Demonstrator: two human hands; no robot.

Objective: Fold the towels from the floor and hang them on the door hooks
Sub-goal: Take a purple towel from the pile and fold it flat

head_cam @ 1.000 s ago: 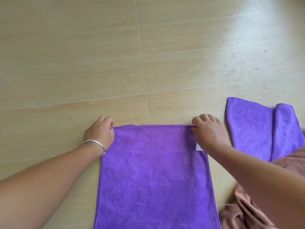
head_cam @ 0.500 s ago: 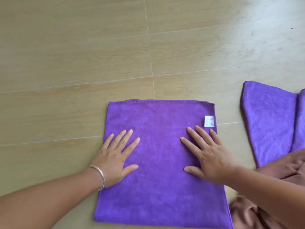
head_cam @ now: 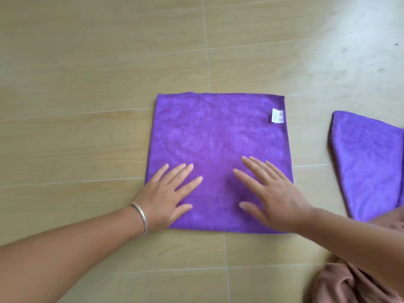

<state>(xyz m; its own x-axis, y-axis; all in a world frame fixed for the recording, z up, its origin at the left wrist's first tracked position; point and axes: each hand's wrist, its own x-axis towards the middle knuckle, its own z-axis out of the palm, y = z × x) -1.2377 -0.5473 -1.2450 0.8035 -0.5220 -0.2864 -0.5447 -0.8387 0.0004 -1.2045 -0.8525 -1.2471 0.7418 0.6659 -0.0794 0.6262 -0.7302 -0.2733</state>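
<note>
1. Wood-look tile floor (head_cam: 87, 62) is the whole work surface, pale and a bit shiny. The purple towel (head_cam: 218, 149) lies flat in the middle of it as a folded square, white care label (head_cam: 277, 115) at its far right corner.

2. Left hand (head_cam: 166, 197) and right hand (head_cam: 271, 197) both rest palm-down on the near half of the towel, fingers spread, gripping nothing. Looks like smoothing before another fold.

3. Risk one: that floor looks slick, so pushing forward while flattening could slide the whole square instead of pressing it, and the layers would creep out of line.

4. Risk two: the far edge looks neatly matched right now. Grab only the top layer at a near corner for the next fold and it probably opens up skewed.

5. Risk three: a second purple towel (head_cam: 369, 169) sits well apart to the right, with a brown cloth (head_cam: 349, 285) bunched under the right forearm. A sweeping arm could drag either into the tidy one.

6. Silver bangle (head_cam: 140, 217) on the left wrist might snag the plush pile, I'd guess.

7. No door hooks in view, so hanging comes later.
</note>
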